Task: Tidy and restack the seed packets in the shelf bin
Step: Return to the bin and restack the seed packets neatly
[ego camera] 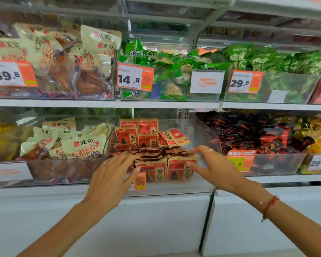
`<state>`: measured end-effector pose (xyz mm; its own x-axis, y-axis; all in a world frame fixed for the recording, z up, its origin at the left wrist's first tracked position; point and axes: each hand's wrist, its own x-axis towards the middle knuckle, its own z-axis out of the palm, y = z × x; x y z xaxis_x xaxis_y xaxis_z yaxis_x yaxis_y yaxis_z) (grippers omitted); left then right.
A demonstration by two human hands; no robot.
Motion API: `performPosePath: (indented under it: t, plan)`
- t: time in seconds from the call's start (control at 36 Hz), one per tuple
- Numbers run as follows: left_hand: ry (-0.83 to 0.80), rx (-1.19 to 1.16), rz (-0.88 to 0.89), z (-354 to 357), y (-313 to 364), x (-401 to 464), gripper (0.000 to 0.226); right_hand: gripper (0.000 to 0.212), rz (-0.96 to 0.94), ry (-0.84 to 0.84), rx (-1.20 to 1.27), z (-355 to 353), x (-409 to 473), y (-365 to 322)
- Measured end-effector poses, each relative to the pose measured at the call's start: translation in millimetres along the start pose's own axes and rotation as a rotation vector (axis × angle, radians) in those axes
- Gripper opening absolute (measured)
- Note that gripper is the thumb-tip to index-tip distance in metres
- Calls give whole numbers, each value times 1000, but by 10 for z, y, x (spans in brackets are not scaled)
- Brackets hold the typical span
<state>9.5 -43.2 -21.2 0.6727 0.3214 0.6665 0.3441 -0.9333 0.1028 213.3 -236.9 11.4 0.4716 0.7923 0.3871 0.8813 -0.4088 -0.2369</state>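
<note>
Seed packets (pixel 152 143), red and tan, heaped in clear shelf bin (pixel 208 134) on lower shelf. Left hand (pixel 109 175) and right hand (pixel 211 166) flanking front upright packets, fingers spread, fingertips touching, gripping nothing.

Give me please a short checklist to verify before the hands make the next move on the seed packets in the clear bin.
1. Left hand free: ok, fingers straight, holding nothing, tips at the front packets.
2. Right hand free: ok, fingers spread, nothing gripped.
3. Front row of seed packets upright: ok, two stand against the front wall of the clear bin.
4. Middle packets stacked: not ok, they lie flat and jumbled.
5. Back packets straight: not ok, one at the right is tilted.
6. Free room in the bin: ok, the right side behind the right hand looks bare.
</note>
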Motion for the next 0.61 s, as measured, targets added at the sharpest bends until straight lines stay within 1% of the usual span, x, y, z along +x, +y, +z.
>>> performPosePath:
  t: [0.06, 0.11, 0.14, 0.22, 0.28, 0.33, 0.42, 0.47, 0.5, 0.53, 0.61]
  plan:
    - [-7, -14, 16, 24, 32, 39, 38, 51, -50, 23, -29, -17, 80, -47]
    - [-11, -21, 35, 61, 78, 88, 38, 55, -100, -22, -54, -10, 161, -89]
    - [-8, -17, 51, 87, 93, 113, 36, 53, -113, -54, -59, 5, 202, -102]
    - [-15, -24, 73, 130, 74, 227, 32, 37, -99, -100, -51, 40, 349, -87]
    - [-19, -19, 75, 134, 20, 321, 20, 28, -115, -52, -70, 29, 469, -43]
    - [-36, -33, 64, 137, -42, 430, 14, 27, -106, 5, -68, 10, 595, 1]
    - [-17, -54, 46, 171, -117, 609, 27, 38, -53, 102, -19, 34, 779, 32]
    - [2, -2, 59, 187, -126, 755, 29, 46, -51, 162, 0, 93, 880, 33]
    - [-16, 31, 67, 205, -122, 829, 31, 48, -69, 172, -7, 138, 925, 34]
    - [-48, 54, 81, 226, -111, 897, 36, 50, -84, 158, -27, 185, 962, 35]
    - [-193, 128, 96, 319, -99, 1067, 53, 56, -99, 44, -96, 304, 1026, 48]
